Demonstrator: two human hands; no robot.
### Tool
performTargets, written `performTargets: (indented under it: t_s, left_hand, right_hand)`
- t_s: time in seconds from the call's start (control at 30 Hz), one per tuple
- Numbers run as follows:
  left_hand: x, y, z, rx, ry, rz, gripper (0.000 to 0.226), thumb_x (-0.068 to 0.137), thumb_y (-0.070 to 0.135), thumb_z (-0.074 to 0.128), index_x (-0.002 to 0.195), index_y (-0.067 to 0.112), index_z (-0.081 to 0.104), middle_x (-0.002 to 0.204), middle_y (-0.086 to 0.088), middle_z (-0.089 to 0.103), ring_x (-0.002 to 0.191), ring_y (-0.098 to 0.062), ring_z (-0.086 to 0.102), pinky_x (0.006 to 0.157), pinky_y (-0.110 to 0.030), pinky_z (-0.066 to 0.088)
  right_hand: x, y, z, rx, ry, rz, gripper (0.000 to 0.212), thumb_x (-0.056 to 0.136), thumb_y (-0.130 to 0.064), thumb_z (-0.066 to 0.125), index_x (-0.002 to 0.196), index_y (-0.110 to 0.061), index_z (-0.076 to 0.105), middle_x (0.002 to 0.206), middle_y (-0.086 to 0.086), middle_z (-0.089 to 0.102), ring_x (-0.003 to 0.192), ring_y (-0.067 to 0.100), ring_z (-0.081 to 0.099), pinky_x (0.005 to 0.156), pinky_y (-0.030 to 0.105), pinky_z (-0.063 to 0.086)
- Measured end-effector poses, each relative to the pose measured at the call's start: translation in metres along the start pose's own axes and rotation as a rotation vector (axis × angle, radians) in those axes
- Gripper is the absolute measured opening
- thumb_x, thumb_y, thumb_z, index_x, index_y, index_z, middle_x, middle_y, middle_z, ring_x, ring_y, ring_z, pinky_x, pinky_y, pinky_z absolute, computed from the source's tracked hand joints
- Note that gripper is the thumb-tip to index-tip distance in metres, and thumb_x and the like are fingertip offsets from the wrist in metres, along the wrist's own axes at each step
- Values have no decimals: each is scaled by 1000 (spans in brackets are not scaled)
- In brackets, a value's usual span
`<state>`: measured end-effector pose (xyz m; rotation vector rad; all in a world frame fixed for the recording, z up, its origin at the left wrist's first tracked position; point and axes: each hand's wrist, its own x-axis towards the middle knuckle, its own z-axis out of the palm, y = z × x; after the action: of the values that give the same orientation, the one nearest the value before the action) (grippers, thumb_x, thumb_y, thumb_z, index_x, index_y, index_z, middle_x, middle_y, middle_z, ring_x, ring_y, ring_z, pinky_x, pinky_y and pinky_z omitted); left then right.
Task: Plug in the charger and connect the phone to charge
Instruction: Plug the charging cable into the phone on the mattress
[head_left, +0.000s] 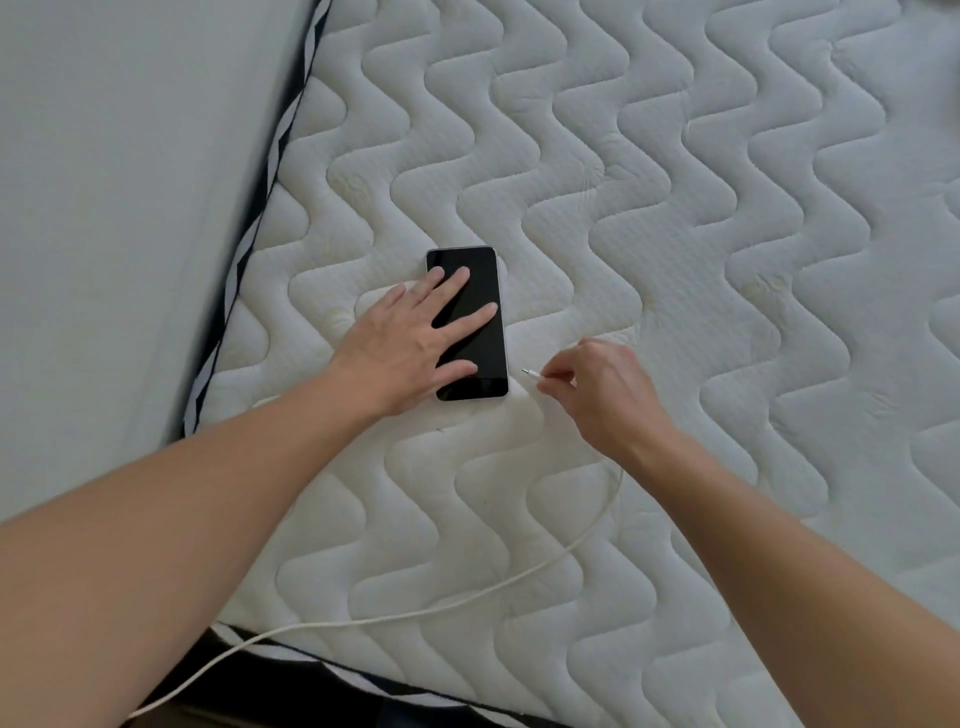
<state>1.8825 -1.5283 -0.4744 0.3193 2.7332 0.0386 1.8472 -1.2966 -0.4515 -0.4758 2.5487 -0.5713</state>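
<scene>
A black phone (480, 291) lies screen up on the white quilted mattress (675, 234). My left hand (402, 340) rests flat on the phone with fingers spread across the screen. My right hand (597, 384) pinches the plug end of a white charging cable (467, 600), just right of the phone's lower corner. The small connector tip (530, 372) points left toward the phone without touching it. The cable runs back under my right wrist, curves across the mattress and drops off the near edge at lower left. No wall charger or socket is in view.
A pale wall (114, 208) stands along the mattress's left side, with dark striped piping (249, 244) marking that edge. The mattress's near edge (363, 680) crosses the bottom of the view. Open quilted surface stretches to the right and far side.
</scene>
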Motion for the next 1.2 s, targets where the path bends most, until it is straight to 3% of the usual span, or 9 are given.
performTargets:
  t_s: [0.17, 0.27, 0.4, 0.6, 0.93, 1.07, 1.2]
  left_hand:
    - [1, 0, 3, -17, -15, -15, 69, 90, 65, 13, 153, 45, -4, 167, -2, -7, 153, -24, -2, 123, -42, 10]
    - [0, 1, 4, -11, -18, -9, 67, 92, 64, 15, 153, 44, -6, 167, -3, -9, 153, -24, -3, 123, -42, 10]
    - [1, 1, 4, -24, -28, -18, 66, 93, 64, 17, 153, 45, -6, 167, -2, -9, 153, -24, -4, 124, -44, 11]
    - [4, 1, 1, -66, -51, -20, 66, 98, 61, 30, 154, 44, 0, 167, -1, -8, 153, -24, -4, 124, -45, 9]
    - [3, 2, 2, -78, -36, -27, 65, 98, 61, 28, 154, 44, -2, 167, 0, -10, 153, -24, -5, 124, -45, 9]
    - [2, 3, 4, -76, -30, -31, 65, 98, 61, 27, 154, 44, -2, 167, 0, -11, 153, -24, -6, 124, -46, 9]
    - [3, 2, 5, -89, -37, -28, 65, 98, 61, 26, 154, 44, -3, 167, 0, -12, 153, -23, -8, 124, -46, 8]
  right_hand:
    - [-18, -10, 16, 117, -118, 68, 11, 87, -24, 74, 92, -16, 74, 86, 0, 69, 81, 18, 63, 72, 34, 54]
    - [-32, -23, 33, 225, -133, 149, 10, 86, -27, 74, 88, -17, 73, 77, -5, 67, 71, 12, 60, 65, 28, 53]
    - [-40, -40, 58, 321, -33, 226, 9, 84, -25, 73, 82, -16, 72, 71, -9, 63, 72, 14, 62, 68, 34, 56]
    - [-36, -60, 74, 407, 129, 348, 7, 82, -20, 70, 78, -14, 69, 75, -4, 68, 75, 14, 64, 71, 31, 53]
    - [-38, -65, 85, 481, 212, 448, 12, 84, -27, 68, 78, -16, 68, 75, -5, 68, 72, 10, 64, 71, 30, 54]
    - [-38, -69, 87, 438, 231, 460, 16, 86, -32, 67, 81, -17, 68, 78, -6, 69, 74, 11, 64, 69, 31, 53]
    - [-40, -68, 87, 178, 190, 418, 28, 90, -44, 59, 79, -20, 69, 83, -7, 71, 85, 18, 62, 71, 39, 54]
